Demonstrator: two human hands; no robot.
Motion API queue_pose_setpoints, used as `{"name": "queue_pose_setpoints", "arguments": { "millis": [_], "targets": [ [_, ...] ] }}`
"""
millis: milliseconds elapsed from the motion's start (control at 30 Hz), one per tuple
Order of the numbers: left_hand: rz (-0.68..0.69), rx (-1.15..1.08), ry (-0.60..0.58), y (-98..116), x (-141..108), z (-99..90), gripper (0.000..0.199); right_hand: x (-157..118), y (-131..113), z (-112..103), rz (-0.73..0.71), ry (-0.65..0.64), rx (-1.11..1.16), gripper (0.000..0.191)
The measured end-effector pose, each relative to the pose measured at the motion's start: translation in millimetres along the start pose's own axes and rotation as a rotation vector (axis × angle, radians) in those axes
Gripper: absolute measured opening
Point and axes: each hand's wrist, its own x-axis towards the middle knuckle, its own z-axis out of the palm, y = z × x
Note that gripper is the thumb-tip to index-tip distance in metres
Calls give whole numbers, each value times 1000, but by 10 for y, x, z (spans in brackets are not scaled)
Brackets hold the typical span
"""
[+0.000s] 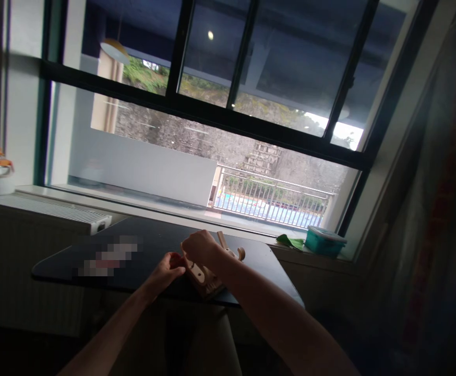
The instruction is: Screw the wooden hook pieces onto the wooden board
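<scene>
A small wooden construction [197, 274] stands near the front edge of the dark table, box-like, with a flat plate that has a dark hole and a slot. A wooden stick and a rounded wooden piece [241, 254] jut out at its far right side. My right hand [201, 245] is closed over its top left part, fingers bent downward; what they pinch is hidden. Against its left side, my left hand [169, 269] has curled fingers and the thumb pointing at the wood. Whatever lies between these fingertips is too dark to make out.
The dark table [150, 235] reaches the window sill. A blurred-out patch [110, 256] lies on its left. On the sill are a teal lidded box [325, 241] and a green leaf-shaped thing [290, 242]. A white radiator [36, 250] stands at left, my legs under the table.
</scene>
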Motion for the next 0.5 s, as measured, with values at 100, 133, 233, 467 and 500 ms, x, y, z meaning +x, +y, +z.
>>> {"name": "queue_pose_setpoints", "arguments": {
  "millis": [100,133,233,467,500],
  "targets": [
    [2,4,-35,23,7,45,38,34,40,12,0,6,1,8],
    [-2,-2,-37,27,18,67,37,37,51,16,3,8,1,8],
    [-18,-6,-6,4,46,123,34,41,77,30,15,11,0,8],
    [103,70,103,-149,5,132,34,-12,140,29,31,57,27,5],
    [117,87,109,-161,0,126,35,-31,141,22,37,62,34,6]
  ]
}}
